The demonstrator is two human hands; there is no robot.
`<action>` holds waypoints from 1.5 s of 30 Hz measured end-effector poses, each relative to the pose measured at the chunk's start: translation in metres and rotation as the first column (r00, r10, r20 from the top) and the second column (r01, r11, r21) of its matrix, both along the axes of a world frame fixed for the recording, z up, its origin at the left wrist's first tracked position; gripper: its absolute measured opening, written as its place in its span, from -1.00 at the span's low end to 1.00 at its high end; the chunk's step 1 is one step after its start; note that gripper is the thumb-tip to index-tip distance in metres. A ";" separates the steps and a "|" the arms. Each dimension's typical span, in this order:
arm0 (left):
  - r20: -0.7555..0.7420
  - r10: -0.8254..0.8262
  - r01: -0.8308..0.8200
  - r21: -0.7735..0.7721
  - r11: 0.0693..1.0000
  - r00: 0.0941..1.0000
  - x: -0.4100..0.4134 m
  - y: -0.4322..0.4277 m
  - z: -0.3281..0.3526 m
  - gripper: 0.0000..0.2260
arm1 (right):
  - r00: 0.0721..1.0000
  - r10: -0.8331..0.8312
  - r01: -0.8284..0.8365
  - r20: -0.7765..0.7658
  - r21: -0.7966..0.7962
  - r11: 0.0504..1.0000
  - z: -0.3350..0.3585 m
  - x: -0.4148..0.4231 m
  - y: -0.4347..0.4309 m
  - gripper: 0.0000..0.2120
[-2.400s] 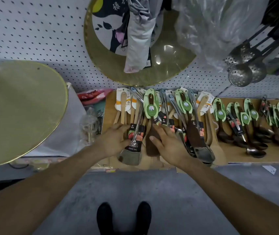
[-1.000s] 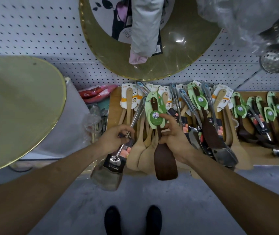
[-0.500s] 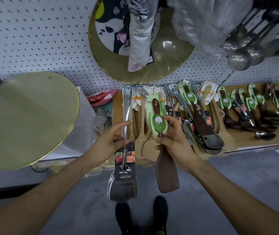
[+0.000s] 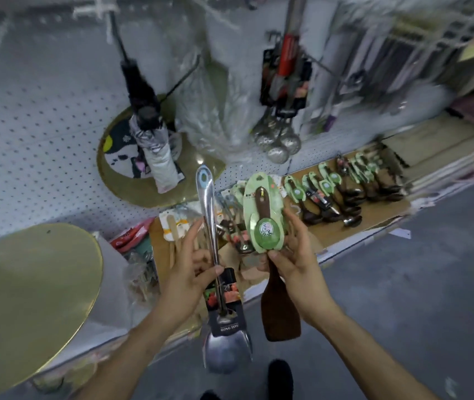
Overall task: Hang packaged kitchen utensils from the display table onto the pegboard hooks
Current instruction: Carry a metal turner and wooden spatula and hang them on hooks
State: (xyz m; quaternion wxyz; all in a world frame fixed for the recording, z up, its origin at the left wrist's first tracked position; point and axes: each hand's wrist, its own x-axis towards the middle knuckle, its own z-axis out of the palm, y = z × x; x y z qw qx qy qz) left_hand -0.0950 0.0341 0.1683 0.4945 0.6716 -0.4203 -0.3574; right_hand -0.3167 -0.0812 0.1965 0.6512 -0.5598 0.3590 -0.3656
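Note:
My left hand (image 4: pixel 189 280) grips a steel spatula (image 4: pixel 227 347) by its handle, blade down, a dark label card around its neck. My right hand (image 4: pixel 296 262) holds a dark wooden spatula (image 4: pixel 280 313) whose handle sits in a green card package (image 4: pixel 264 215). Both utensils are upright in front of me, above the floor. Behind them the display table (image 4: pixel 374 215) carries rows of packaged spoons and spatulas. The white pegboard (image 4: pixel 36 140) rises behind the table, with steel skimmers (image 4: pixel 280 142) hanging on hooks.
A round gold tray (image 4: pixel 28 293) stands at the left, another (image 4: pixel 143 186) leans on the pegboard behind a folded umbrella (image 4: pixel 155 145). Clear plastic bags (image 4: pixel 209 111) hang centre. Flat stacked goods (image 4: pixel 437 157) lie at the right. My shoes (image 4: pixel 280 376) are on grey floor.
Both hands have lifted their utensils higher and away from the table. The view has tilted up and swung, showing more pegboard and hanging goods; the picture is blurred by motion.

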 end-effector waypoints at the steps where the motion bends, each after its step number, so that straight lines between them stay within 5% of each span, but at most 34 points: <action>1: -0.011 -0.020 0.019 -0.023 1.000 1.000 -0.013 -0.007 0.011 -0.13 | 1.000 -0.026 0.026 0.010 -0.028 0.999 0.012 -0.010 -0.002 -0.23; 7: -0.042 -0.192 0.182 -0.163 0.970 0.981 -0.090 -0.074 0.065 -0.19 | 0.976 -0.214 0.217 0.040 -0.102 0.971 0.067 -0.081 -0.028 -0.26; 21: 0.221 -0.450 0.495 -0.233 0.837 0.865 -0.306 -0.279 0.175 -0.17 | 0.865 -0.499 0.495 0.048 -0.231 0.838 0.156 -0.315 -0.152 -0.30; 33: 0.186 -0.600 0.627 -0.299 0.720 0.778 -0.464 -0.410 0.173 -0.17 | 0.706 -0.708 0.685 0.022 -0.276 0.674 0.158 -0.461 -0.243 -0.33; 45: 0.173 -0.794 0.800 -0.292 0.524 0.583 -0.573 -0.543 0.154 -0.22 | 0.487 -0.868 0.830 -0.099 -0.255 0.495 0.140 -0.537 -0.307 -0.37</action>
